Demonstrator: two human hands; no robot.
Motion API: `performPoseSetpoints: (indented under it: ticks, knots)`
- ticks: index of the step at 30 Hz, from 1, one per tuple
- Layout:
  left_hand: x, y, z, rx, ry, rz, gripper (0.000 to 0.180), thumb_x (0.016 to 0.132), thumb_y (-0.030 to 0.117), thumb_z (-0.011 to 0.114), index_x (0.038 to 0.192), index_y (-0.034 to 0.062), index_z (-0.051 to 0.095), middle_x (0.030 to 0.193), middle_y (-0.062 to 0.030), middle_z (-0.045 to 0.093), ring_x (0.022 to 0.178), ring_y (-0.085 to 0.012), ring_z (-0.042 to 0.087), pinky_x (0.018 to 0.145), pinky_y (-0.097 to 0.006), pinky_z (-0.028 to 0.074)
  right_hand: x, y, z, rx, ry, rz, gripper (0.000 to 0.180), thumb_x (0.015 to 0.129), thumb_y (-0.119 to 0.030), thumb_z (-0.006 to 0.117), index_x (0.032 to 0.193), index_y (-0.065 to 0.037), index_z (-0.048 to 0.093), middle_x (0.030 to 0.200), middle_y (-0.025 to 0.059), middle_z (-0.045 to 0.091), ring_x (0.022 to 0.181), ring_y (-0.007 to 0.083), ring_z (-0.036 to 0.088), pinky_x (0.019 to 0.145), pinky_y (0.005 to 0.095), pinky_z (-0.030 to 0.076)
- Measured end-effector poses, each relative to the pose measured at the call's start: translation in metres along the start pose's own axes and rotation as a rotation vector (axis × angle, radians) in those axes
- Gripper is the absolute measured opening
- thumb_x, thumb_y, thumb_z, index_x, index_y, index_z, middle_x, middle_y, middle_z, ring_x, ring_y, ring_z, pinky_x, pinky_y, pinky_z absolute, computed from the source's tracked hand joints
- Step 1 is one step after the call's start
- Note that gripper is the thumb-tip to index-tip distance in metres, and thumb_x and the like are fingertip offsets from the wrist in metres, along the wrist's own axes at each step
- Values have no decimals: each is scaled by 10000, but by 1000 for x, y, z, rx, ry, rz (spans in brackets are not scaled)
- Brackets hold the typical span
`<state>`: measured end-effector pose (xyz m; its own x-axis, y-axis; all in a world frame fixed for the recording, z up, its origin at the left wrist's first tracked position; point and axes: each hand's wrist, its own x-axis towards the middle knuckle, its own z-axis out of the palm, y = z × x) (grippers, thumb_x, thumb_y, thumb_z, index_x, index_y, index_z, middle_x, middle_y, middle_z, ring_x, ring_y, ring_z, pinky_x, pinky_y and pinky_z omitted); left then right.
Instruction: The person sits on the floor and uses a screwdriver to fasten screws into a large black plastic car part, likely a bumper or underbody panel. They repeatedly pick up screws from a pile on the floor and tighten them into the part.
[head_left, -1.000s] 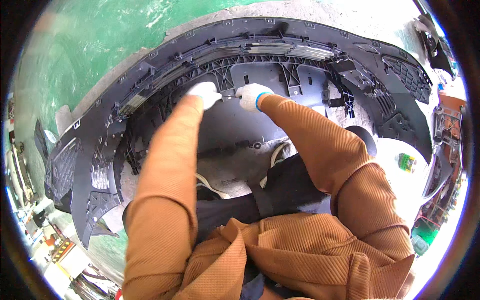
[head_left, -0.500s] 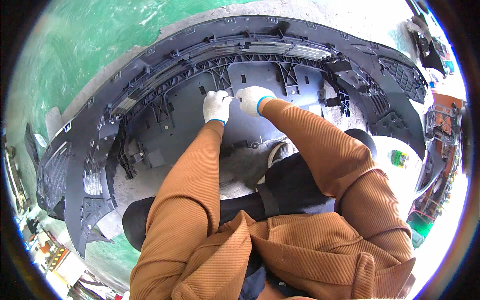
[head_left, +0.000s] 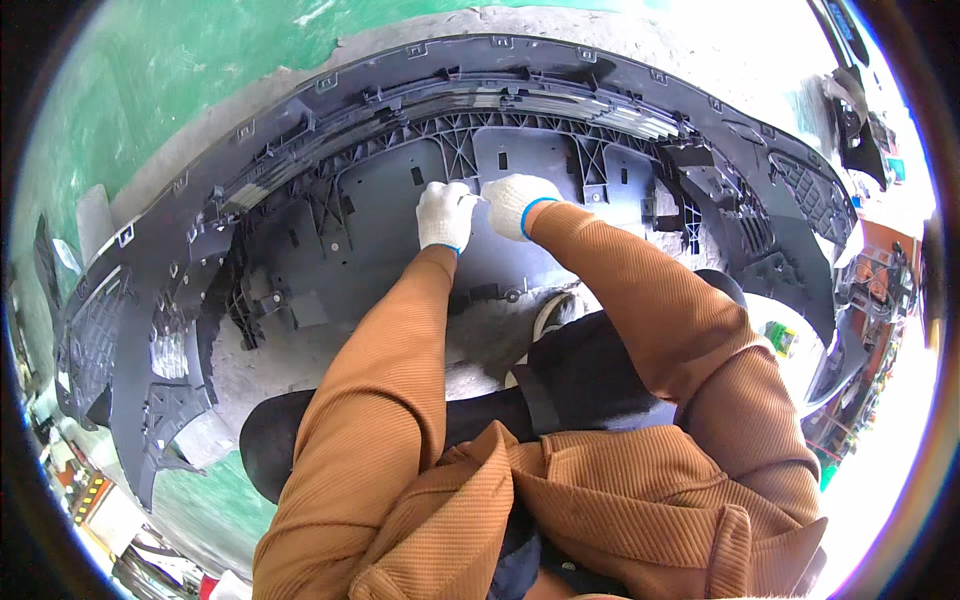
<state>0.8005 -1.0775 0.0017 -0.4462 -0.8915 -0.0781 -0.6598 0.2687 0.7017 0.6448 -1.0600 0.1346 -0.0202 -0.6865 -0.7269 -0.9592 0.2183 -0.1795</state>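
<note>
A large dark grey car bumper lies with its ribbed inner side facing up, curving away from me. Above its middle panel, my two hands in white knit gloves with blue cuffs are close together. The fingers of my left hand are curled closed. My right hand, also closed, is turned toward the left one with its fingertips almost meeting it. A small thin piece seems to sit between the fingertips, too small to name. The gloves cover the part of the panel below them.
Slatted grille openings run along the bumper's far side. Green floor with a pale worn band lies beyond it. A small green and yellow item rests on a white round surface at right. Orange-red equipment stands at the far right.
The view has shifted and tilted slightly, so the bumper appears a little turned. My hands stay together over the same part of the panel, still closed.
</note>
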Motion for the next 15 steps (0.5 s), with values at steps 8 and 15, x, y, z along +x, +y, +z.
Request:
performPoseSetpoints:
  ticks: [8,15]
  knots:
    - [0,-3,3,23,28,-21,163,863,266,772,966,140,780,1006,-175,690,1000,-405,672,880,-533,541,-13,-27,-21,-163,-18,-42,287,941,-216,621,1137,-127,811,1180,160,782,1090,338,760,885,466,601]
    - [15,-17,8,22,-124,-260,105,871,219,740,955,167,774,1013,-166,697,1016,-406,689,868,-537,550,-6,-77,-61,-553,-96,-306,278,874,-231,736,1121,-123,804,1168,118,774,1006,294,769,793,442,593]
